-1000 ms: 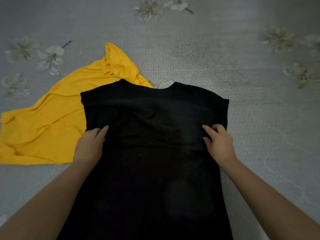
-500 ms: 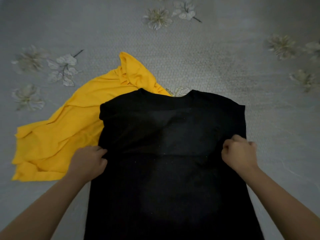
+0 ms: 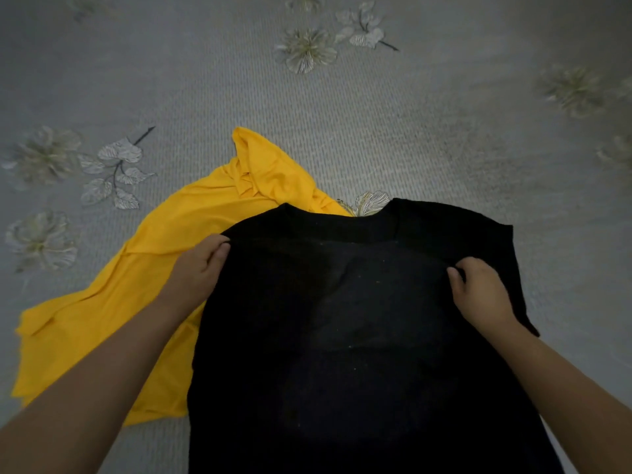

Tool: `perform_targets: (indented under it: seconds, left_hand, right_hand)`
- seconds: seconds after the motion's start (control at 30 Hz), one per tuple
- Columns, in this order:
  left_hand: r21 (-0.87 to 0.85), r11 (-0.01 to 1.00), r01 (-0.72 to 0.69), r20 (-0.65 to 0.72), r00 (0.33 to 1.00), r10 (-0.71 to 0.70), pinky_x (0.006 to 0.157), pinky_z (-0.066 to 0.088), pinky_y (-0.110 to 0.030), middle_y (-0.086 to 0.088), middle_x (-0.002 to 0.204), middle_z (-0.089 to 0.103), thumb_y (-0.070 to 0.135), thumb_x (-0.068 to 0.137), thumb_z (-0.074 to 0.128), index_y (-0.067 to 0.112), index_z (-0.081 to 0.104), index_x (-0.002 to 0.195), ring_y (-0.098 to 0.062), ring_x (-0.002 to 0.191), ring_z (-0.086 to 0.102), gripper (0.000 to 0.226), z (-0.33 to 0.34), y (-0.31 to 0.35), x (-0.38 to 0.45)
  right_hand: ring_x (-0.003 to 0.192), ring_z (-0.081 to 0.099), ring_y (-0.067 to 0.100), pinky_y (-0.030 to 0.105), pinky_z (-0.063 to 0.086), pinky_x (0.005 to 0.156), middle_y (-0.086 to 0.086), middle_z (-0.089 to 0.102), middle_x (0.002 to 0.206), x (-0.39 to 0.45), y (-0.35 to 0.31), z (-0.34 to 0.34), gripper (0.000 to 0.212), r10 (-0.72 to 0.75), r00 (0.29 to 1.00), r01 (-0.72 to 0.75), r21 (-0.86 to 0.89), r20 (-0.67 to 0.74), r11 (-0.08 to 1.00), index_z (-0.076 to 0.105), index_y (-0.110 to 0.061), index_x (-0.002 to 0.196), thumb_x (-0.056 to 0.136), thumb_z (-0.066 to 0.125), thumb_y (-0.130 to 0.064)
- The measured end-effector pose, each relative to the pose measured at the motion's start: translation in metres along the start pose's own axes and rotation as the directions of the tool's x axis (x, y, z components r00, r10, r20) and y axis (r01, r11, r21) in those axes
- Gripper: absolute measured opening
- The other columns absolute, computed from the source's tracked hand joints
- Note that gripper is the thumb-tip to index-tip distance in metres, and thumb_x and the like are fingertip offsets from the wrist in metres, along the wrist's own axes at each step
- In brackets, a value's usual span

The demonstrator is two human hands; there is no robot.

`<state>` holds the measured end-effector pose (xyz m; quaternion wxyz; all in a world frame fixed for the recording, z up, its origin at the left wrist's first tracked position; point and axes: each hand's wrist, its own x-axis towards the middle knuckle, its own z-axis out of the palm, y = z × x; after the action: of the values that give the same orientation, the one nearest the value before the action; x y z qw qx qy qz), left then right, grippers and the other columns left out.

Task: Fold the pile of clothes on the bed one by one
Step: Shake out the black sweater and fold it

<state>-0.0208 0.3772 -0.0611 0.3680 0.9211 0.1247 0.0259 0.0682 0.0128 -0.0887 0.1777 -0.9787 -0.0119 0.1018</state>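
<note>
A black T-shirt (image 3: 342,336) lies spread in front of me on the bed, neckline pointing away, its lower part running out of view at the bottom. My left hand (image 3: 201,265) grips its left shoulder edge with curled fingers. My right hand (image 3: 478,292) pinches the cloth near the right shoulder; the right sleeve sticks out beyond it. A yellow garment (image 3: 136,285) lies crumpled to the left, partly under the black shirt.
The bed is covered by a grey sheet (image 3: 444,131) with pale flower prints. Bare sheet stretches beyond the shirt's neckline and to its right.
Both hands went from resting flat on the shirt's sides to gripping it, and moved up toward the shoulders. The left sleeve no longer sticks out.
</note>
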Motion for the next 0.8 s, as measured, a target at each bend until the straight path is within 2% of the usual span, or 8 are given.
perform_targets:
  seconds: [0.13, 0.27, 0.37, 0.47, 0.53, 0.6, 0.67, 0.8]
  left_hand:
    - [0.378, 0.918, -0.119, 0.287, 0.958, 0.007, 0.061, 0.036, -0.03, -0.005, 0.075, 0.061, 0.022, 0.096, 0.041, 0.015, 0.058, 0.086, -0.026, 0.074, 0.055, 0.021, -0.022, -0.012, 0.029]
    - [0.834, 0.503, -0.227, 0.342, 0.928, -0.149, 0.08, 0.039, -0.034, -0.005, 0.111, 0.059, 0.049, 0.094, 0.028, 0.017, 0.048, 0.118, -0.023, 0.104, 0.052, 0.045, -0.015, -0.025, 0.049]
    - [0.916, 0.328, -0.231, 0.319, 0.915, -0.248, 0.096, 0.027, -0.035, -0.004, 0.137, 0.035, 0.057, 0.092, 0.023, 0.023, 0.009, 0.146, -0.022, 0.126, 0.032, 0.066, 0.006, -0.032, 0.038]
    - [0.79, 0.612, -0.028, 0.116, 0.988, -0.105, 0.105, 0.016, -0.049, -0.019, 0.141, 0.035, 0.042, 0.089, 0.051, 0.013, 0.025, 0.144, -0.034, 0.133, 0.027, 0.067, 0.012, -0.031, 0.023]
    - [0.644, 0.762, -0.064, 0.005, 0.997, 0.08, 0.101, 0.023, -0.06, -0.029, 0.132, 0.044, 0.031, 0.085, 0.052, 0.0, 0.044, 0.132, -0.046, 0.128, 0.035, 0.057, 0.023, -0.018, 0.005]
    - [0.583, 0.799, -0.147, 0.067, 0.989, 0.133, 0.097, 0.03, -0.062, -0.03, 0.13, 0.047, 0.038, 0.083, 0.036, -0.002, 0.051, 0.126, -0.05, 0.123, 0.038, 0.06, 0.041, -0.003, -0.023]
    - [0.565, 0.814, -0.132, 0.235, 0.972, -0.005, 0.104, 0.022, -0.059, -0.022, 0.143, 0.035, 0.056, 0.081, 0.02, 0.011, 0.043, 0.135, -0.045, 0.133, 0.027, 0.074, 0.059, 0.003, -0.053]
    - [0.575, 0.818, 0.021, 0.222, 0.958, -0.181, 0.112, 0.0, -0.049, -0.006, 0.155, 0.01, 0.069, 0.078, 0.015, 0.027, 0.025, 0.143, -0.032, 0.142, 0.001, 0.078, 0.072, -0.009, -0.07]
  right_hand:
    - [0.054, 0.052, 0.029, 0.024, 0.02, 0.043, 0.004, 0.047, 0.057, 0.007, 0.001, -0.017, 0.027, -0.073, 0.997, 0.071, -0.072, -0.036, 0.995, 0.05, 0.001, 0.09, 0.091, 0.05, -0.026]
    - [0.088, 0.058, 0.038, 0.04, 0.044, 0.07, 0.024, 0.06, 0.1, 0.02, -0.007, -0.018, 0.071, -0.187, 0.979, 0.205, -0.308, 0.086, 0.929, 0.056, 0.001, 0.107, 0.085, 0.033, -0.062]
    - [0.124, 0.041, 0.037, 0.049, 0.03, 0.097, 0.022, 0.041, 0.137, 0.016, -0.012, -0.005, 0.108, -0.18, 0.968, 0.239, -0.414, 0.177, 0.878, 0.039, -0.008, 0.137, 0.069, -0.011, -0.075]
    - [0.136, 0.022, 0.039, 0.06, 0.016, 0.105, 0.021, 0.026, 0.148, 0.004, -0.011, 0.001, 0.081, -0.092, 0.989, 0.127, -0.332, 0.12, 0.935, 0.035, -0.012, 0.14, 0.079, 0.012, -0.06]
    - [0.133, 0.027, 0.045, 0.066, 0.018, 0.101, 0.025, 0.032, 0.144, -0.013, -0.006, 0.007, 0.074, -0.149, 0.987, 0.161, -0.303, 0.063, 0.939, 0.043, -0.009, 0.135, 0.084, 0.019, -0.058]
    - [0.137, 0.018, 0.041, 0.062, 0.014, 0.105, 0.021, 0.022, 0.149, -0.034, 0.003, 0.014, 0.09, -0.173, 0.968, 0.223, -0.313, 0.179, 0.923, 0.036, -0.015, 0.139, 0.079, -0.001, -0.071]
    - [0.142, 0.001, 0.032, 0.053, 0.004, 0.111, 0.013, 0.001, 0.154, -0.047, 0.014, 0.021, 0.105, -0.168, 0.945, 0.254, -0.308, 0.279, 0.917, 0.019, -0.025, 0.144, 0.064, -0.023, -0.078]
    - [0.141, -0.013, 0.025, 0.049, -0.004, 0.112, 0.006, -0.014, 0.154, -0.04, 0.023, 0.025, 0.069, -0.16, 0.941, 0.245, -0.275, 0.298, 0.93, 0.009, -0.031, 0.145, 0.086, 0.017, -0.065]
